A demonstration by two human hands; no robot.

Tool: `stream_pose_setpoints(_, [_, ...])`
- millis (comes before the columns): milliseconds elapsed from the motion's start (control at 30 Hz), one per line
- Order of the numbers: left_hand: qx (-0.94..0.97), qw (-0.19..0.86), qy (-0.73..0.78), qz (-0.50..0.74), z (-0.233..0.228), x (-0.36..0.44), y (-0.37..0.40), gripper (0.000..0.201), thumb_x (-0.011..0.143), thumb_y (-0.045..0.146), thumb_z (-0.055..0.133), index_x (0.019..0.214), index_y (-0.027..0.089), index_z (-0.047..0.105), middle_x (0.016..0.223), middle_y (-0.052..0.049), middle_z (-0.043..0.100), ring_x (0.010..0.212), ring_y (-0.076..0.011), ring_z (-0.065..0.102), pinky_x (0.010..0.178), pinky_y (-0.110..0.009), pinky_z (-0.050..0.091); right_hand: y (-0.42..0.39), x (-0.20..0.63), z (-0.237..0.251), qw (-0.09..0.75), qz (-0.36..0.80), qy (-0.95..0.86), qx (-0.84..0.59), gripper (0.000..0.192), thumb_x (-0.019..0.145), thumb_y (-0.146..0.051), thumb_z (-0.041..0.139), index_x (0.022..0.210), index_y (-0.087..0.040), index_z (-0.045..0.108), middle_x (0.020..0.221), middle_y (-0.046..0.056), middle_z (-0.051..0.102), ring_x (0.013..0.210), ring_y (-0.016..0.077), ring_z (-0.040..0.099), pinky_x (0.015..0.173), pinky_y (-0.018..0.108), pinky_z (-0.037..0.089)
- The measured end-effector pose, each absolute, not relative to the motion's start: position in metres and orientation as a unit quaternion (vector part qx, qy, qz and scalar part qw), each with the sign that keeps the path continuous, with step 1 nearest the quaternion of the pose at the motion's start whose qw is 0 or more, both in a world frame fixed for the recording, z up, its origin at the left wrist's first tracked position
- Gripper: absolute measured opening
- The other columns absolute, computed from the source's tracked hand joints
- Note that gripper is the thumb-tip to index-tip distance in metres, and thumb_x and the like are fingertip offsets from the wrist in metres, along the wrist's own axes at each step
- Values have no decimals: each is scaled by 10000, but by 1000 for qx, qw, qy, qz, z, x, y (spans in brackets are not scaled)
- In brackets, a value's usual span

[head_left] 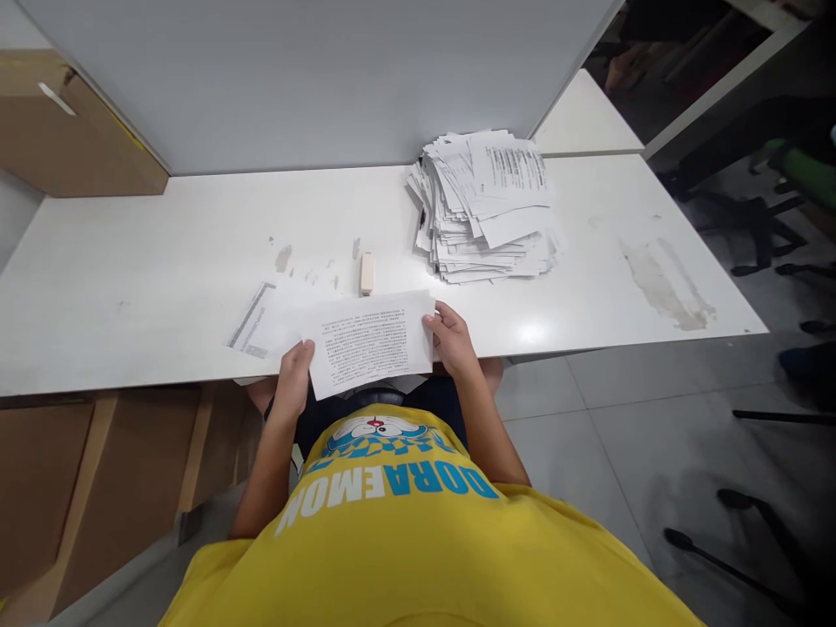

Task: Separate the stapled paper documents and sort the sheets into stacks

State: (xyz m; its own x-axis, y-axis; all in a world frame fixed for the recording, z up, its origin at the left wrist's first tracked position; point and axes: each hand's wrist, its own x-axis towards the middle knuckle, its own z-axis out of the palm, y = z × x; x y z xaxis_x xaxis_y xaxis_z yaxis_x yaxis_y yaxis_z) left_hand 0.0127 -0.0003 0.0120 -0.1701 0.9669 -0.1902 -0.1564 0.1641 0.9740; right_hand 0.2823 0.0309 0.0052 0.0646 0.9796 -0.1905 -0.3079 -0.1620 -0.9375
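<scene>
My left hand [293,376] and my right hand [452,341] hold a printed white sheet [369,342] by its two short edges, at the front edge of the white table [131,279]. The sheet is tilted slightly and covered with lines of text. Under and left of it another printed sheet [256,324] lies flat on the table. A small white stapler [367,273] lies just behind the held sheet. A thick, untidy pile of printed papers [487,207] sits at the back right of the table, apart from both hands.
A grey partition [313,78] stands along the table's back edge. Cardboard boxes [71,131] sit at the left and under the table [97,488]. Chair bases [751,235] stand on the tiled floor at the right. Stains mark the tabletop [666,283].
</scene>
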Motion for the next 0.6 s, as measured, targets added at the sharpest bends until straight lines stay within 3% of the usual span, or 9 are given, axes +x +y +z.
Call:
stream_pose_setpoints(133, [399, 509, 610, 458, 12, 7, 5, 597, 685, 634, 776, 992, 122, 763, 959, -125, 774, 972, -314, 702, 822, -381, 573, 32, 283, 7, 546, 591, -342, -485, 432, 691, -494, 770, 1040, -253, 684, 871, 17, 760, 995, 270, 688, 783, 353, 553])
stream_pose_setpoints(400, [333, 504, 626, 493, 15, 19, 17, 606, 538, 608, 870, 855, 104, 757, 879, -117, 772, 806, -270, 708, 693, -353, 576, 32, 284, 11, 563, 596, -326, -471, 457, 678, -486, 800, 1055, -261, 674, 872, 11, 765, 947, 255, 705, 779, 349, 556])
stream_pose_setpoints(500, [318, 514, 611, 511, 16, 23, 20, 605, 524, 582, 892, 870, 105, 756, 857, -128, 770, 847, -304, 723, 755, -393, 596, 33, 284, 14, 560, 587, -326, -485, 470, 667, -509, 799, 1044, -257, 675, 864, 13, 763, 935, 261, 705, 781, 364, 560])
stream_pose_setpoints(600, [318, 552, 571, 519, 18, 26, 22, 623, 611, 637, 830, 926, 105, 757, 897, -155, 771, 1016, -353, 711, 906, -442, 581, 35, 286, 15, 561, 586, -335, -479, 460, 687, -526, 777, 1046, -254, 683, 959, 32, 768, 1003, 269, 693, 812, 372, 564])
